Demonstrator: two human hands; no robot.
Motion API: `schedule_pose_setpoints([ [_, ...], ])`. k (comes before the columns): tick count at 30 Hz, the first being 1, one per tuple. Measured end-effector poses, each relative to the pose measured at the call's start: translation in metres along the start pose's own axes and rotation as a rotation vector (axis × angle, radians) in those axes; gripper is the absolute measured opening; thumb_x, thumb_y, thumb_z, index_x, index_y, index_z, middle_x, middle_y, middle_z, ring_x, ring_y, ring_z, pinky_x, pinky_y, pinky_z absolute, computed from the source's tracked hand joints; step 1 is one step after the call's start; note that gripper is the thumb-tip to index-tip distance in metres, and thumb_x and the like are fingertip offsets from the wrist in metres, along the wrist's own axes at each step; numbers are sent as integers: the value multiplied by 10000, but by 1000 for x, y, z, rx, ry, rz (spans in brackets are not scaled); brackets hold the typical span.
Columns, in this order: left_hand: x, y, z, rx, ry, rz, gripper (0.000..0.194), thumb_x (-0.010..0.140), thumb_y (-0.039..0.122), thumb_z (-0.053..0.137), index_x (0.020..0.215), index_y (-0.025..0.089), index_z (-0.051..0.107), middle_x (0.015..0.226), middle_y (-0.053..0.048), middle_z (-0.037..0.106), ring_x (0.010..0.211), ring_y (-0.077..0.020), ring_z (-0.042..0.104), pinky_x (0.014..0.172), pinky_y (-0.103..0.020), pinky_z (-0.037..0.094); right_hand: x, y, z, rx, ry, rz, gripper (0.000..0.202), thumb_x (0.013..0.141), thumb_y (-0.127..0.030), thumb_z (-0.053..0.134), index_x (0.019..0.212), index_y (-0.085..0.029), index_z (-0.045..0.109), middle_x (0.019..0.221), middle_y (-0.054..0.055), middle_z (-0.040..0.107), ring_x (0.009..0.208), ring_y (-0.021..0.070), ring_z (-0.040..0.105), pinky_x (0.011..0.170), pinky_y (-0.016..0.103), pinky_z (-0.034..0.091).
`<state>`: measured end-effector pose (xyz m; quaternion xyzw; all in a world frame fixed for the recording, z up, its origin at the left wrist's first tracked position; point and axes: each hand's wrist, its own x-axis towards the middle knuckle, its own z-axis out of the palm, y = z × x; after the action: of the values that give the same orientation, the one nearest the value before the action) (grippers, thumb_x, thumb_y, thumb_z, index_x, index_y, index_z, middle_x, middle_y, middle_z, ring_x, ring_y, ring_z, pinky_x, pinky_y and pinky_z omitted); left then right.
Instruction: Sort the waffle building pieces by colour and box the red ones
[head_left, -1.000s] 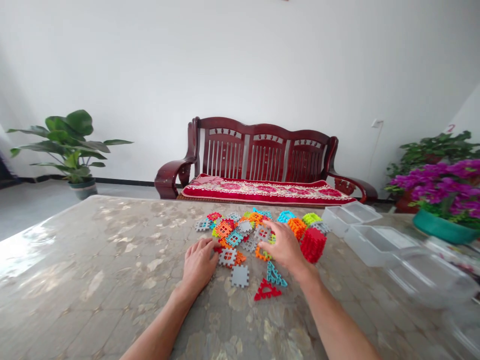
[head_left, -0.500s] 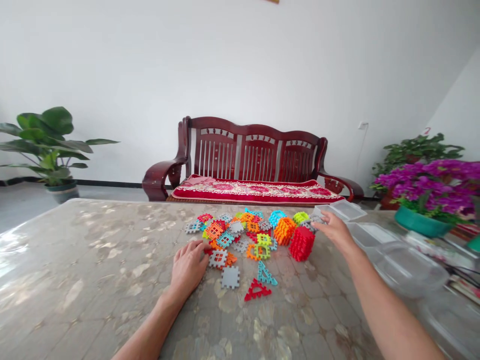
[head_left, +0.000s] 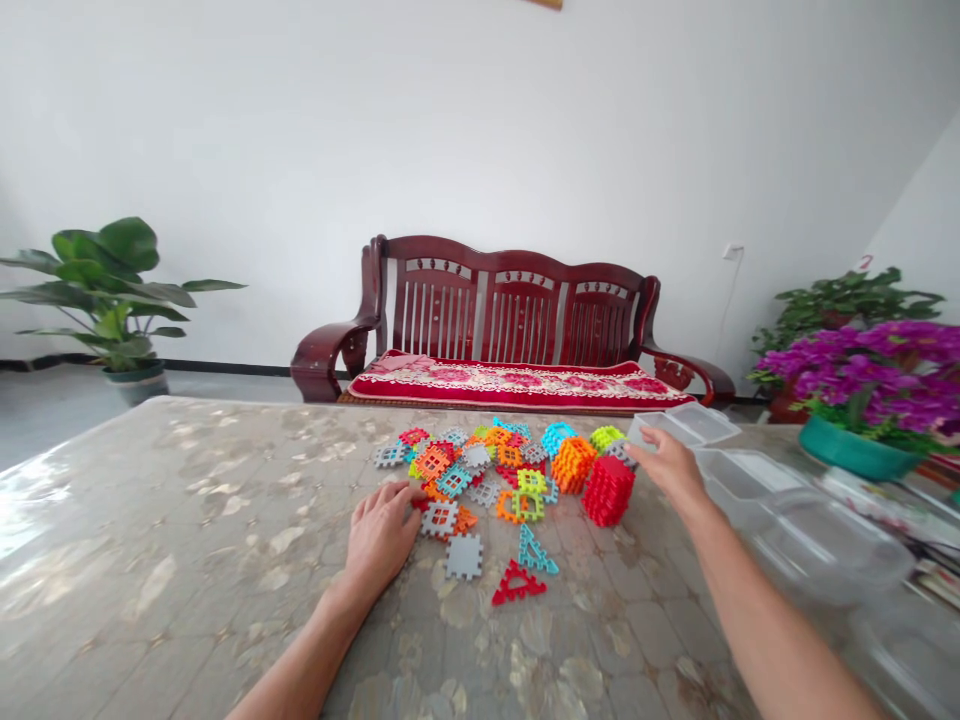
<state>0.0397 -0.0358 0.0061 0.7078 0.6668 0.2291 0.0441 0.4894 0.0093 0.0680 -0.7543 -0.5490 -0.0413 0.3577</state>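
My left hand (head_left: 384,532) lies palm down on the table with its fingers loosely spread, beside the left edge of a pile of plastic interlocking tiles. Its fingertips are close to a grey window tile (head_left: 439,518). My right hand (head_left: 670,468) is over the right side, thumb and fingers apart, by a grey tile stack (head_left: 619,453) partly hidden behind a red tile stack (head_left: 608,491). Near these are an orange stack (head_left: 574,465), a blue stack (head_left: 558,439) and a lime stack (head_left: 606,437).
A plain grey tile (head_left: 464,557), a blue triangle tile (head_left: 536,551) and a red triangle tile (head_left: 518,583) lie nearest me. Clear plastic containers (head_left: 829,540) stand on the right, below a teal pot of purple flowers (head_left: 859,447). A wooden bench (head_left: 517,310) is beyond the table.
My right hand has let go of a grey tile at the grey stack, and its fingers have drawn back slightly. My left hand stays in place.
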Motion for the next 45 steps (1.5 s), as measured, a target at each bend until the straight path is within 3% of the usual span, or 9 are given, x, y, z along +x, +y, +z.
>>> schedule_pose_setpoints([
  [5,0,-1,2,-17,4,9,292,825,218,503,1038,312,679,1260,1,613,1184,-226,524,1030,-408,338,-32,-67,-7,172,74,-203,388,768,-367,542,1100,-211,666,1095,60,700,1042,231,615,957,365,451],
  [9,1,-3,4,-23,10,27,292,813,216,508,1029,309,682,1249,-4,619,1194,-224,518,1027,-399,338,-72,-118,9,165,-210,-298,320,807,-268,510,1083,-221,666,1074,40,709,986,194,638,906,319,475],
  [13,1,-3,3,-22,10,27,292,815,219,500,1024,309,685,1235,-6,625,1180,-221,529,1017,-404,343,-106,-142,30,-117,-360,-350,328,839,-278,540,1151,-221,626,1165,65,661,1101,216,589,921,316,448],
  [16,0,-3,3,-28,18,27,293,814,223,501,1027,306,684,1230,-7,626,1179,-222,528,1014,-400,348,-115,-149,41,-295,-391,-301,384,877,-356,521,1228,-207,564,1182,105,631,1098,230,586,867,310,454],
  [21,-1,0,0,-42,8,12,292,813,225,503,1029,303,683,1223,-13,628,1179,-224,524,1021,-400,341,-109,-160,56,-436,-446,-249,433,894,-474,470,1176,-164,579,1129,167,627,1054,282,602,832,362,452],
  [26,-1,2,-3,-53,6,10,291,817,220,497,1027,294,684,1229,-16,626,1168,-223,525,1025,-402,335,-103,-165,68,-427,-475,-223,437,881,-446,481,1163,-131,591,1133,202,628,1057,308,607,838,396,452],
  [33,0,-1,1,-67,5,-1,286,811,220,511,1022,300,688,1241,-15,620,1191,-223,508,1029,-405,329,-100,-155,71,-351,-402,-224,425,854,-386,519,1220,-174,568,1135,147,658,1057,268,615,866,346,464],
  [40,-1,1,-2,-39,5,12,286,822,229,499,1026,302,686,1231,-15,624,1173,-225,524,1019,-402,343,-99,-152,53,-112,-353,-303,490,824,-335,547,1291,-189,525,1220,101,641,1126,230,588,964,325,432],
  [45,-1,0,-1,-31,3,24,301,824,219,487,1039,301,681,1246,-11,618,1202,-229,511,1030,-410,332,-80,-148,19,43,-165,-367,534,773,-306,583,1298,-224,520,1242,67,626,1124,216,584,988,329,429],
])
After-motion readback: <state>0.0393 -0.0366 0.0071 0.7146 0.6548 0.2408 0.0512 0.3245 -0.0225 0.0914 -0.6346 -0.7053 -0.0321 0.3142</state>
